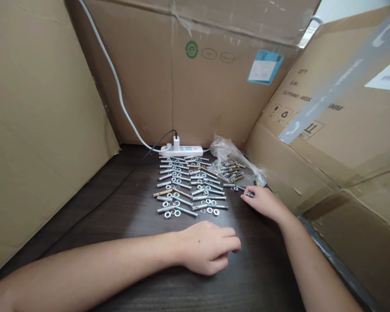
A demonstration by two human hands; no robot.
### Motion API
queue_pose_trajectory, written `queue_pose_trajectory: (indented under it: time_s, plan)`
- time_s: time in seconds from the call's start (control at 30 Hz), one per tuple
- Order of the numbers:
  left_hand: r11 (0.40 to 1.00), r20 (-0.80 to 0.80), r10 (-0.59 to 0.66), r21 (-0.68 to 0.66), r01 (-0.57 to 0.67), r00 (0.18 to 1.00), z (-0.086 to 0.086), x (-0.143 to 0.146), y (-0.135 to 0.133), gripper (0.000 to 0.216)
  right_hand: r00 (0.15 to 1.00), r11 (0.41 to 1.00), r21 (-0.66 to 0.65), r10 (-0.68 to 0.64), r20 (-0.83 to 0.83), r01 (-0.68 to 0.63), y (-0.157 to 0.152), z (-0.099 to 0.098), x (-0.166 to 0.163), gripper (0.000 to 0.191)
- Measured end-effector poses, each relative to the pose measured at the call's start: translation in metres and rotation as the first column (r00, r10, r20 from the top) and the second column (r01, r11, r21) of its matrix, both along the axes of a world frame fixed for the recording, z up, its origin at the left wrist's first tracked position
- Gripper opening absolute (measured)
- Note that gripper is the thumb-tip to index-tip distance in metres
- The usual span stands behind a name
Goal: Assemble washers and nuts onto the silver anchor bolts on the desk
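Pinching hardware (250,194), the right hand (263,203) flanks bolts (182,199) seemingly spaced by set; the left hand (211,248) curls, any hold hidden.

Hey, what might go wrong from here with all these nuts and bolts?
The loose nuts and washers could scatter if the nearby left hand brushes them. The small metal piece might slip from the right hand's grip. The bolts reach close to the power strip, possibly risky.

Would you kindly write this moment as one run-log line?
left hand: loosely curled; right hand: small metal part in grasp; bolts and nuts: laid in rows; plastic bag: beyond right hand
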State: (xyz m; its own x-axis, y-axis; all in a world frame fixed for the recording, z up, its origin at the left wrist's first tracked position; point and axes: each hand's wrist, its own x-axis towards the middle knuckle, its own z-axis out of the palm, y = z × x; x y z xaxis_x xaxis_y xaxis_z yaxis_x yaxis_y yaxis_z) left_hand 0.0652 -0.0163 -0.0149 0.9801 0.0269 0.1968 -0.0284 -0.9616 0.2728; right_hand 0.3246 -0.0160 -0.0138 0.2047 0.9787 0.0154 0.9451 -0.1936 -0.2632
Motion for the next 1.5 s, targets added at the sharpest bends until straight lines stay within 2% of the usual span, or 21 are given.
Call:
queue_pose_trajectory:
  time_s: [0.17,0.4,0.7,0.93,1.0,1.07,1.17,1.23,1.37,1.5]
  plan:
    - [1.000,0.004,-0.001,-0.004,0.001,1.000,0.000,-0.001,0.000,0.022,0.998,0.999,-0.006,-0.039,0.042,0.039,0.004,-0.005,0.003,0.020]
    - [1.000,0.016,-0.005,0.001,0.005,1.000,0.000,0.000,0.000,0.022,0.994,0.993,0.057,-0.104,0.036,0.102,0.007,-0.007,-0.003,0.023]
    - [1.000,0.026,-0.009,0.003,0.009,1.000,-0.001,-0.001,0.001,0.021,0.985,0.981,0.193,0.004,-0.174,0.030,0.008,-0.010,0.000,0.027]
    - [1.000,0.053,0.003,-0.001,-0.003,0.999,-0.001,0.000,0.001,0.019,0.963,0.948,0.308,0.003,-0.269,0.084,0.010,-0.011,0.008,0.036]
    - [0.999,0.098,0.048,0.000,-0.048,0.994,0.003,-0.001,0.003,0.019,0.951,0.935,0.348,0.050,-0.305,0.063,0.008,-0.005,-0.002,0.033]
    - [0.990,0.180,0.139,-0.009,-0.139,0.974,0.007,-0.002,0.009,0.021,0.919,0.910,0.414,0.167,-0.358,-0.004,0.004,0.003,-0.021,0.025]
    - [0.950,0.315,0.304,-0.028,-0.312,0.899,0.012,-0.004,0.021,0.022,0.857,0.873,0.474,0.327,-0.398,-0.113,-0.007,0.013,-0.057,0.010]
    - [0.923,0.374,0.364,-0.020,-0.385,0.853,0.013,-0.006,0.029,0.022,0.798,0.866,0.455,0.417,-0.435,-0.205,-0.015,0.017,-0.078,0.008]
    - [0.923,0.378,0.356,0.002,-0.385,0.855,0.011,-0.006,0.037,0.018,0.699,0.859,0.402,0.499,-0.513,-0.318,-0.023,0.017,-0.101,0.019]
    - [0.931,0.344,0.332,0.033,-0.364,0.878,0.011,-0.006,0.038,0.020,0.666,0.853,0.421,0.509,-0.545,-0.308,-0.024,0.014,-0.103,0.022]
